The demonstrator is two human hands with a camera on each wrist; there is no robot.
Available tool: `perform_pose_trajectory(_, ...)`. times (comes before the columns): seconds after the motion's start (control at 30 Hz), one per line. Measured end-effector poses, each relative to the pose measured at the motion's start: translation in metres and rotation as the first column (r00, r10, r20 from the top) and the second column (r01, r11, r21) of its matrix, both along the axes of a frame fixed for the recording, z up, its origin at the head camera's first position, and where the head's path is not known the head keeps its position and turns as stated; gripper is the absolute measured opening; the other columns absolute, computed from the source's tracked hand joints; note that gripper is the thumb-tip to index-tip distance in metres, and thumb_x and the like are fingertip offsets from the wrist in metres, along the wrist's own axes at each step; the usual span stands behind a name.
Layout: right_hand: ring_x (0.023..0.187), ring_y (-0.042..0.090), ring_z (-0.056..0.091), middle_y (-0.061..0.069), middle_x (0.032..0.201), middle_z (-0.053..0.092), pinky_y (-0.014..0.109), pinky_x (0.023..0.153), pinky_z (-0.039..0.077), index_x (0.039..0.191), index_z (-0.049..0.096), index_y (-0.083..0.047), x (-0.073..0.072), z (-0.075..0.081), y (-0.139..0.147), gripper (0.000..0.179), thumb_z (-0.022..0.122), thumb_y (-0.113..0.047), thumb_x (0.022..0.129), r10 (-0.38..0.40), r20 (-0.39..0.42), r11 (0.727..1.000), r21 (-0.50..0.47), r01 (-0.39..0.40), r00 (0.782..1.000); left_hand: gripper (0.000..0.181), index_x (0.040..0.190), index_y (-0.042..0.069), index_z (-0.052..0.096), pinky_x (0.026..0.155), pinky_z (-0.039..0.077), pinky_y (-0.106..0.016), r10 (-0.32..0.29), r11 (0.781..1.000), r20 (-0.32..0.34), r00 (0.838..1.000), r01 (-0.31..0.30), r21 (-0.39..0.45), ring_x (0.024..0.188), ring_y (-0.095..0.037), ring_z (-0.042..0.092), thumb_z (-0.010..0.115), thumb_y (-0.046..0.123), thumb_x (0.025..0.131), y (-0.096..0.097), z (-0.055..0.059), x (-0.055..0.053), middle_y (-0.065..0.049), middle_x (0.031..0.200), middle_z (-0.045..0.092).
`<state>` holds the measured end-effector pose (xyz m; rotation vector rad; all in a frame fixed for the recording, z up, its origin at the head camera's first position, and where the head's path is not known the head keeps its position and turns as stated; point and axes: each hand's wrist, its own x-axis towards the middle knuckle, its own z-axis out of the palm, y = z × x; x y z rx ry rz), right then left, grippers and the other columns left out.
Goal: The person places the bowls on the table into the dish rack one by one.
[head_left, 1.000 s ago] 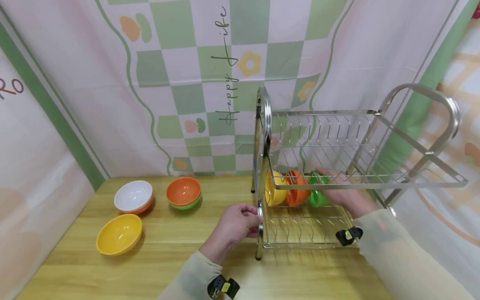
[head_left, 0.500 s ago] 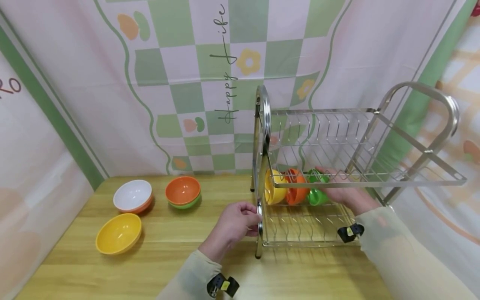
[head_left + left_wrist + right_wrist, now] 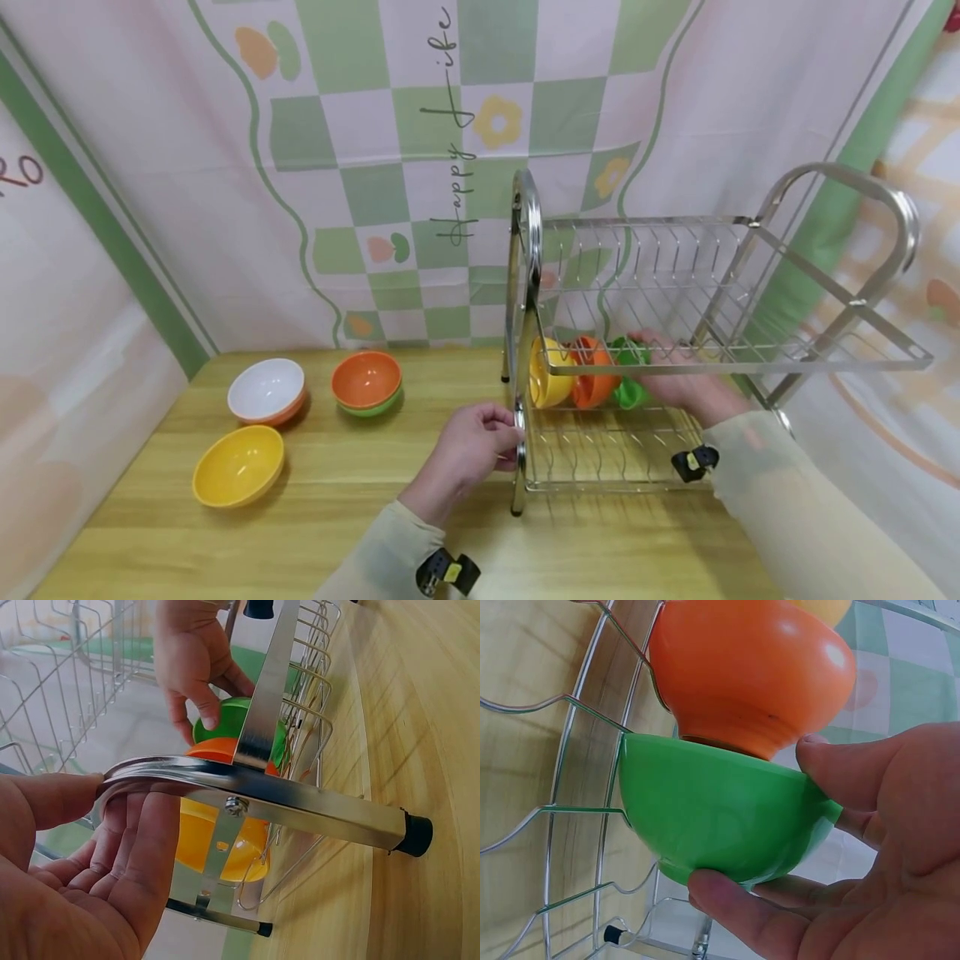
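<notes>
My right hand (image 3: 675,371) reaches under the upper tier of a two-tier metal dish rack (image 3: 817,369). It grips a green bowl (image 3: 720,806), thumb at the rim and fingers against the base. On its side in the lower tier, the green bowl stands with its rim close up to the base of an orange bowl (image 3: 750,667). Beyond that one is a yellow bowl (image 3: 549,375), also on edge, by the rack's left end. My left hand (image 3: 472,446) pinches the rack's left side frame (image 3: 180,774) between thumb and fingers.
Left of the rack on the wooden table (image 3: 360,517) stand more bowls: a white bowl (image 3: 266,390) on an orange one, an orange bowl (image 3: 367,379) on a green one, and a single yellow bowl (image 3: 238,468). A printed curtain (image 3: 420,192) hangs behind.
The right hand has shifted the green bowl slightly left, closer to the orange bowl. The left hand keeps its hold on the rack frame.
</notes>
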<state>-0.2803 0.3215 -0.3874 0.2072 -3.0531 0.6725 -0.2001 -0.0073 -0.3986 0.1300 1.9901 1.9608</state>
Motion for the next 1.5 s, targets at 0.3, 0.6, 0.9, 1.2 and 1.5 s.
perform_pose_trajectory(0.3,0.122,0.056,0.043,0.035,0.142,0.04,0.07,0.098,0.037,0.147,0.034,0.001,0.004,0.007,-0.004,0.073,0.063,-0.041,0.096,0.003,-0.009,0.998,0.056,-0.002,1.0,0.007,0.09,0.007,0.063,0.067,0.06,-0.035,0.002,1.0,-0.009,1.0,-0.002,-0.008,0.075,-0.023,0.065,0.069,0.003,0.091,0.001,0.0,0.0,-0.01,0.087,0.066)
perform_pose_trajectory(0.6,0.123,0.057,0.041,0.035,0.143,0.037,0.072,0.098,0.035,0.145,0.033,0.002,0.015,0.016,-0.011,0.069,0.063,-0.034,0.095,0.013,0.014,0.999,0.045,-0.014,1.0,0.007,0.09,0.006,0.062,0.067,0.06,-0.035,0.006,0.999,-0.02,1.0,-0.006,-0.033,0.074,-0.023,0.064,0.067,0.003,0.092,0.003,0.0,0.004,-0.01,0.086,0.065)
perform_pose_trajectory(0.9,0.088,0.044,0.06,0.034,0.137,0.045,0.056,0.069,0.054,0.148,0.032,-0.004,-0.018,-0.026,0.024,0.069,0.064,-0.035,0.095,0.023,-0.016,0.999,0.044,-0.023,1.0,0.006,0.09,0.006,0.062,0.068,0.06,-0.037,0.011,0.998,-0.04,0.999,-0.013,-0.063,0.073,-0.022,0.063,0.066,0.004,0.094,0.005,0.001,0.008,-0.009,0.085,0.064)
perform_pose_trajectory(1.2,0.116,0.054,0.048,0.036,0.143,0.038,0.065,0.091,0.045,0.149,0.031,0.002,0.003,0.004,0.0,0.074,0.065,-0.035,0.094,0.021,0.006,0.998,0.053,-0.021,1.0,0.008,0.089,0.006,0.061,0.067,0.06,-0.035,0.012,0.997,-0.054,0.998,-0.016,-0.073,0.073,-0.021,0.062,0.065,0.003,0.095,0.005,0.003,0.008,-0.009,0.085,0.064)
perform_pose_trajectory(1.5,0.131,0.06,0.026,0.038,0.151,0.021,0.073,0.105,0.023,0.154,0.017,0.007,0.02,0.029,-0.021,0.094,0.072,-0.035,0.09,-0.007,0.076,1.0,0.006,0.007,0.997,0.004,0.092,0.006,0.063,0.068,0.06,-0.034,0.018,0.997,-0.038,0.999,-0.021,-0.079,0.075,-0.022,0.063,0.066,0.004,0.094,0.003,0.003,0.007,-0.009,0.086,0.064)
